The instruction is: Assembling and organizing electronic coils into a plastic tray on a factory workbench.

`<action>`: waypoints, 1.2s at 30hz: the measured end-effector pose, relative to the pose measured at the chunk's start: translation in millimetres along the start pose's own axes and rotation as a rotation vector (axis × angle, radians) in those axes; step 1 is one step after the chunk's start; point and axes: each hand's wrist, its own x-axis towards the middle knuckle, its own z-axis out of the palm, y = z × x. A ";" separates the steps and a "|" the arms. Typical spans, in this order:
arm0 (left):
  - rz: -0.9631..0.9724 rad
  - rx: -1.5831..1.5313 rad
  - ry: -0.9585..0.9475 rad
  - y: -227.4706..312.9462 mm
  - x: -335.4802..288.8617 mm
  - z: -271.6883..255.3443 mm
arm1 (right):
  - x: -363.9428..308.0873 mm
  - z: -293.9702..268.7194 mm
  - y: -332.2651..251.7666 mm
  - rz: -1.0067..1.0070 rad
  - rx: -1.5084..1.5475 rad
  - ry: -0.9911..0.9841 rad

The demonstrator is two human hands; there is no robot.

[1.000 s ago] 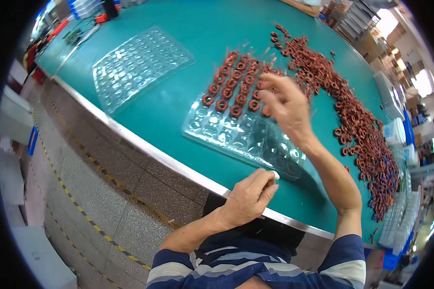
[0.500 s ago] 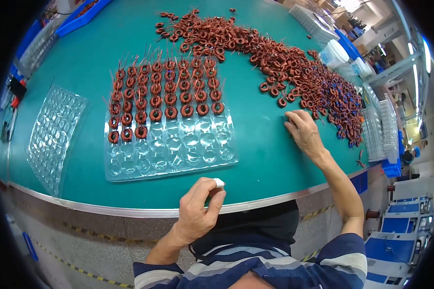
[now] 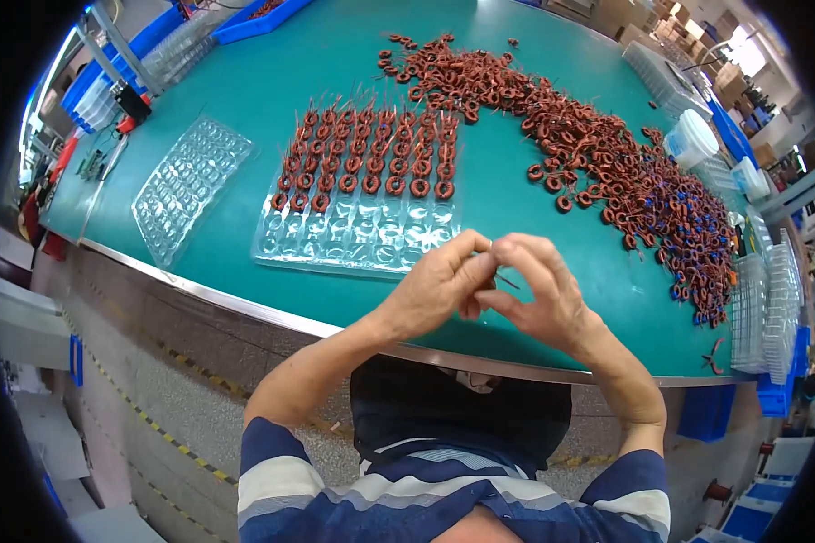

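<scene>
My left hand [image 3: 430, 288] and my right hand [image 3: 552, 294] meet above the near table edge, their fingertips pinched together. Between them is a small copper-wound ring coil, mostly covered by the fingers; its thin wire leads [image 3: 508, 281] stick out toward the right palm. Just beyond my left hand lies a clear plastic blister tray [image 3: 285, 246]. Its far rows hold copper-wound ring coils [image 3: 371, 184] with leads pointing up, and three coils sit in the left of a partly filled row. The nearer pockets show bare plastic.
A long heap of loose ring coils [image 3: 589, 145] spreads across the far right, some with blue parts. Another clear tray [image 3: 190, 185] lies left. Red-handled pliers [image 3: 714, 357] rest near the right edge, by stacked clear trays [image 3: 777, 308]. A white tub [image 3: 691, 138] stands behind the heap.
My right hand has come from the edge of the heap to my left hand, which has risen over the table. The view has shifted, and the fingers now meet around a coil.
</scene>
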 end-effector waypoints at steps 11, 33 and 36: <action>0.063 0.068 -0.070 -10.8 72.8 38.9 | -38.8 -30.5 59.5 0.902 0.849 0.385; -0.065 -0.207 0.117 -30.9 81.6 25.8 | -35.4 -20.8 56.5 0.612 0.113 0.297; -0.052 -0.209 0.113 -27.4 81.7 25.0 | -39.7 -16.1 63.4 0.772 0.313 0.312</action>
